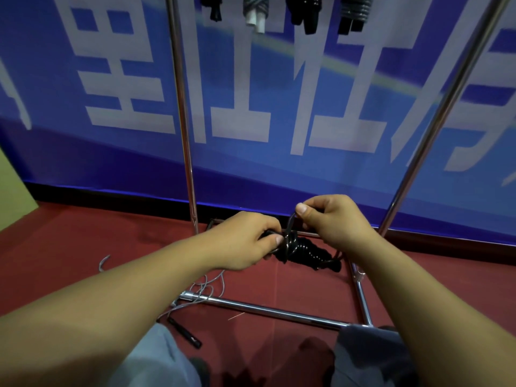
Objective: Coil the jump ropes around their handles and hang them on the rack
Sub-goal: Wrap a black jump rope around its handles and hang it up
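A black jump rope [305,254] is coiled tightly around its handles and held level in front of me. My left hand [245,241] grips the left end of the bundle. My right hand [335,219] pinches a loop of the cord just above the coils, thumb on top. The chrome rack [184,113] stands behind, its two uprights rising past the top edge. Several coiled ropes [304,12] hang at the top, only their lower ends in view. A silver-grey jump rope [208,286] lies loose on the floor, with a black handle [184,332] near my left knee.
The rack's base bars [273,311] lie on the red carpet right in front of my knees [156,358]. A blue banner with large white characters [251,79] covers the wall behind the rack.
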{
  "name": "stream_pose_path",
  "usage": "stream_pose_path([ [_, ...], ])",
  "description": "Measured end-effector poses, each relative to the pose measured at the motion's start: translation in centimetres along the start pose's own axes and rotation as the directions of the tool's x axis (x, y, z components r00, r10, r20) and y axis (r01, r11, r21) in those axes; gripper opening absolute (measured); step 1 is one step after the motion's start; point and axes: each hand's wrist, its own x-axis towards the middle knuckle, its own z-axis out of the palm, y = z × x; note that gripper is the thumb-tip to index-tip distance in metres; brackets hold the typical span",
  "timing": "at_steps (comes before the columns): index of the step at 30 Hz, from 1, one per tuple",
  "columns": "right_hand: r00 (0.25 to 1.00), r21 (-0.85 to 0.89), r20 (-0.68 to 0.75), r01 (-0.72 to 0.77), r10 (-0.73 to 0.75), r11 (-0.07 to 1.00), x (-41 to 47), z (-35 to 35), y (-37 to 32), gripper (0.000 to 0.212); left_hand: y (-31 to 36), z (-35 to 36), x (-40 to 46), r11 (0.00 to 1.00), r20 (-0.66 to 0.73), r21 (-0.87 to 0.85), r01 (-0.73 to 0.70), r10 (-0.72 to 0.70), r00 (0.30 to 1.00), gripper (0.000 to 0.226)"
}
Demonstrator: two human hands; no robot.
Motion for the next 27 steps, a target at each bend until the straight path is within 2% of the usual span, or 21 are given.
stream_pose_path([
  [4,0.999,0.042,-0.042,-0.011,0.013,0.999,0.6,-0.6,0.6,0.022,-0.2,-0.2,0.0,1.000,-0.032,-0.002,-0.007,0.007,0.999,0.016],
  [11,1.000,0.023,-0.005,-0.016,0.016,1.000,0.8,-0.8,0.9,0.019,0.4,-0.5,-0.4,0.997,-0.009,0.048,-0.056,0.057,0.998,0.016],
  [16,1.000,-0.161,0.004,-0.003,0.004,0.987,1.3,-1.3,1.6,0.031,0.9,-0.3,-1.1,0.983,0.082,0.160,-0.090,0.078,0.994,0.012],
  [18,1.000,-0.152,0.012,-0.013,0.015,0.988,1.3,-1.4,1.9,0.033,1.0,-0.4,-1.2,0.983,0.093,0.156,-0.095,0.081,0.992,0.010],
  [22,0.998,-0.074,0.059,-0.015,0.019,0.997,1.4,-1.2,2.3,0.038,1.5,-0.5,-1.4,0.991,0.078,0.078,-0.112,0.106,0.991,0.010],
  [27,0.995,0.097,0.101,-0.038,0.028,0.995,1.3,-0.8,2.0,0.044,1.7,-0.7,-1.3,0.978,0.007,-0.161,-0.133,0.135,0.991,0.014],
])
